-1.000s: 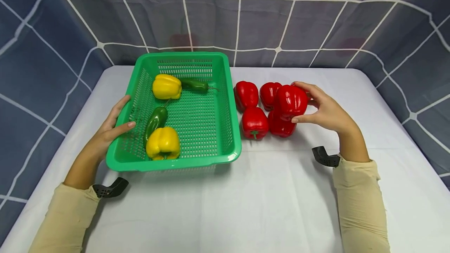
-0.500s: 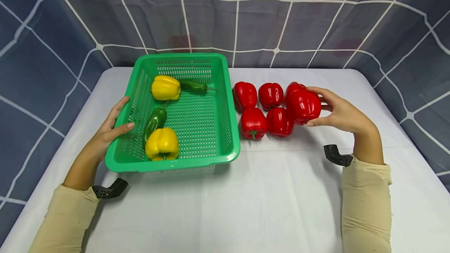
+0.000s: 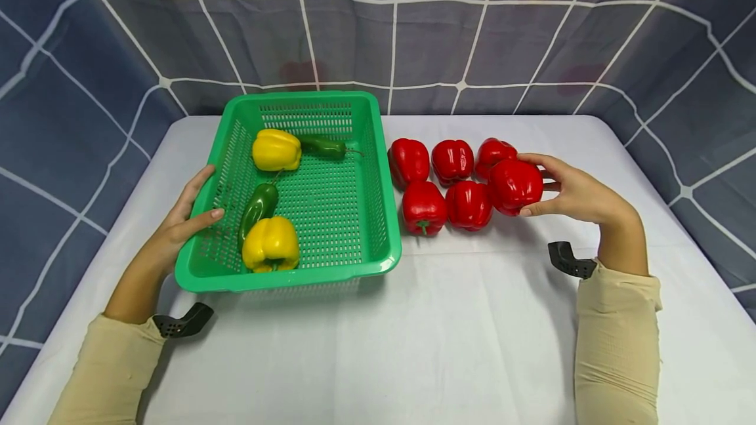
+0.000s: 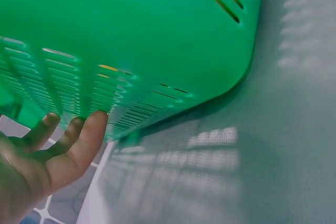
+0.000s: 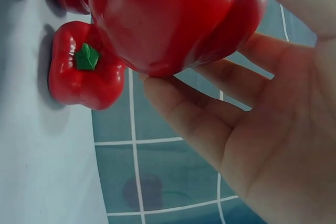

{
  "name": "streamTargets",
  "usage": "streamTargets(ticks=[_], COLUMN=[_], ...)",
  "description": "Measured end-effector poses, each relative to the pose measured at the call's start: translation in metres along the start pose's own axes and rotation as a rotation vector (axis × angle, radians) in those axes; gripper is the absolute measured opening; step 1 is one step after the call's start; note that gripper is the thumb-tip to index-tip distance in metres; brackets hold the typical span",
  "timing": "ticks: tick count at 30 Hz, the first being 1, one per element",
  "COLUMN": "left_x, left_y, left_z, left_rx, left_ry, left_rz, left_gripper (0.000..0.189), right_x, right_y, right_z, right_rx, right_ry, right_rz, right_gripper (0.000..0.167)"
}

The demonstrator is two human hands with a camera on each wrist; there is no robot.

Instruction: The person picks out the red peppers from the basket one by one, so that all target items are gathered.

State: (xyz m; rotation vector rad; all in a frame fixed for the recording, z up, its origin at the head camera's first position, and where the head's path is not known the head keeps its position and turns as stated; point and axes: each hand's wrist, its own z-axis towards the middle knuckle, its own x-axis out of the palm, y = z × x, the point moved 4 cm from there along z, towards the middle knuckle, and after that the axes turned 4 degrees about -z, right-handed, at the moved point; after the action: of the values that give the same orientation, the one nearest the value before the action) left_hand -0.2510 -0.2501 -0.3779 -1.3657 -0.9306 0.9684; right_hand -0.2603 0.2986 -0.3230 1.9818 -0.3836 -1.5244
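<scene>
On the right, my right hand point(image 3: 569, 190) grips a red bell pepper point(image 3: 515, 186) between thumb and fingers. In the right wrist view that pepper point(image 5: 168, 19) overlaps another red bell pepper point(image 5: 86, 66) with a green stem, which sits on the table. My left hand point(image 3: 177, 222) holds the left side of a green plastic basket point(image 3: 394, 241), thumb over the rim and fingers along the outer wall. Inside lie two yellow bell peppers point(image 3: 271, 244) and two long green peppers point(image 3: 260, 207). The left wrist view shows the fingertips point(image 4: 94, 124) at the slotted wall.
Several red bell peppers stand in two rows right of the basket, among them one point(image 3: 424, 207) with its stem facing forward. A white cloth covers the table point(image 3: 378, 346). A grey checked curtain point(image 3: 437, 38) rises behind it and along both sides.
My right hand has carried its red bell pepper rightward, away from over the others, and slightly lower. The left hand keeps its hold on the basket.
</scene>
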Motion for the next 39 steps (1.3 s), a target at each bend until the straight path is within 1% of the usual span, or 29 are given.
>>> streamTargets(ticks=[4,11,14,24,27,33,39], left_x=[0.0,0.003,0.003,0.003,0.003,0.002,0.001], left_y=[0.0,-0.003,-0.003,-0.004,-0.003,-0.002,-0.003], left_z=[-0.001,-0.002,-0.003,-0.004,-0.004,-0.005,-0.004], left_rx=[0.003,0.023,0.029,0.031,0.031,0.032,0.032], left_ry=[0.006,0.039,0.05,0.056,0.053,0.039,0.032], left_rz=[-0.01,-0.057,-0.068,-0.091,-0.087,-0.058,-0.033], left_gripper=[0.07,0.069,0.069,0.069,0.069,0.069,0.069], right_x=[-0.001,-0.003,-0.003,0.0,0.001,0.005,0.009], right_y=[-0.001,-0.007,-0.01,-0.017,-0.02,-0.033,-0.04], right_z=[-0.001,-0.004,-0.003,-0.001,-0.001,-0.002,-0.002], right_rx=[0.003,0.05,0.057,0.079,0.089,0.098,0.099], right_ry=[0.002,0.017,0.027,0.058,0.049,0.022,-0.028], right_rz=[-0.007,-0.038,-0.043,-0.031,-0.004,0.061,0.056], right_gripper=[0.087,0.089,0.09,0.089,0.089,0.087,0.089])
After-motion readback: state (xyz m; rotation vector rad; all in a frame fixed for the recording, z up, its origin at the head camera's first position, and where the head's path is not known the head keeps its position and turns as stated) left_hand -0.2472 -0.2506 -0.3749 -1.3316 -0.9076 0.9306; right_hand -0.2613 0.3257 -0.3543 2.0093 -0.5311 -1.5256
